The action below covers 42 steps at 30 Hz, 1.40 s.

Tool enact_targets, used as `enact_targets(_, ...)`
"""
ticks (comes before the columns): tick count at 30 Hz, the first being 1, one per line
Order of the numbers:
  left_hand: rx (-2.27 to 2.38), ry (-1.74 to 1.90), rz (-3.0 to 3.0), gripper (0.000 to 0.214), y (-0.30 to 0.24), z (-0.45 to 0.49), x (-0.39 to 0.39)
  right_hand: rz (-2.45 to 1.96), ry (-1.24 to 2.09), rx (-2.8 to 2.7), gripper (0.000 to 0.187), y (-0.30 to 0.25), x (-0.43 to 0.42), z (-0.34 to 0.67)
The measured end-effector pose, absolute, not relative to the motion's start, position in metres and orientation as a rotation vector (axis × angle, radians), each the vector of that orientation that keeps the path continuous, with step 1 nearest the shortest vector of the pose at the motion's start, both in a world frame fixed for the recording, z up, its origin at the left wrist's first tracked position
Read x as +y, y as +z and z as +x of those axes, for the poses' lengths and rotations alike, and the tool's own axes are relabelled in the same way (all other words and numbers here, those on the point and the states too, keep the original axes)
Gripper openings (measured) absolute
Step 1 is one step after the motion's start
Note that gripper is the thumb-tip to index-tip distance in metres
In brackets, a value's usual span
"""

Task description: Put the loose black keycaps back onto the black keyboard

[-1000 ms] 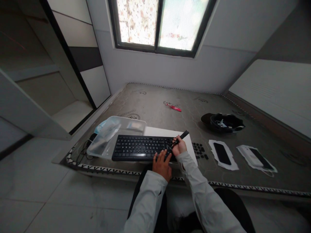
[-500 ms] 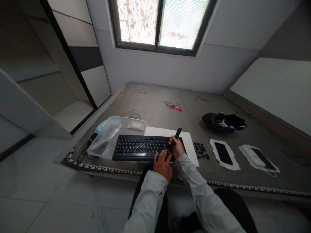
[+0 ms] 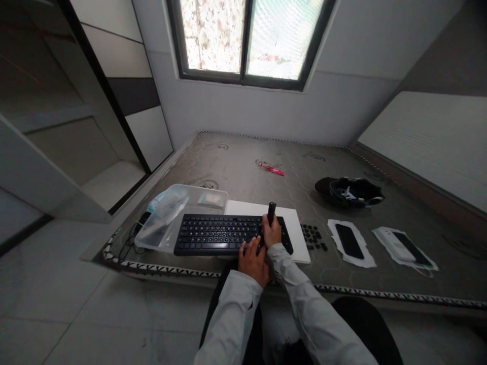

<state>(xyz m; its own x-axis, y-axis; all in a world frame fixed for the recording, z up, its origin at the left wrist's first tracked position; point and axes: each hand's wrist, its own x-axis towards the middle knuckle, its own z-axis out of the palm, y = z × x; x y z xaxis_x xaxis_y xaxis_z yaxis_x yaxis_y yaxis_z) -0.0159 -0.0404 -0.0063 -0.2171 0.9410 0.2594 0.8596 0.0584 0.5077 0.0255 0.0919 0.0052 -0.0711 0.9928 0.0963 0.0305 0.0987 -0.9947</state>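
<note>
A black keyboard [image 3: 216, 234] lies on a white sheet [image 3: 292, 228] near the front edge of a grey mattress [image 3: 247, 172]. My left hand [image 3: 253, 261] rests on the keyboard's right end, fingers spread flat on the keys. My right hand [image 3: 271, 234] is closed around a black-handled tool [image 3: 271, 212], held nearly upright over the keyboard's right end. Several loose black keycaps [image 3: 314, 236] lie just right of the white sheet.
A clear plastic lid or tray [image 3: 171, 213] lies under the keyboard's left end, with a cable [image 3: 129, 243] beside it. A red packet [image 3: 272, 169], a black helmet-like item [image 3: 352, 191], a black phone on paper [image 3: 348, 241] and another device [image 3: 403, 247] lie on the mattress.
My right hand has swung the tool from leaning right to nearly upright and shifted slightly left. My left hand stays on the keys.
</note>
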Motion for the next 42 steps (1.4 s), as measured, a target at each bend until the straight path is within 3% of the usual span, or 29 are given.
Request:
enact_targets(3,2.2,0.871,1.881,0.052,-0.008,-0.014,-0.039,-1.154,0.883,-1.548,0.031,0.006,0.086,0.028)
enact_targets(7,2.221,0.871,1.883,0.052,-0.014,-0.014,-0.038,-1.134,0.765,-1.663,0.03,0.006,0.081,0.029)
enact_targets(42,2.149,0.91,1.852,0.055,-0.011,-0.019,-0.044,-1.083,0.744,-1.669,0.031,0.002,0.072,0.032)
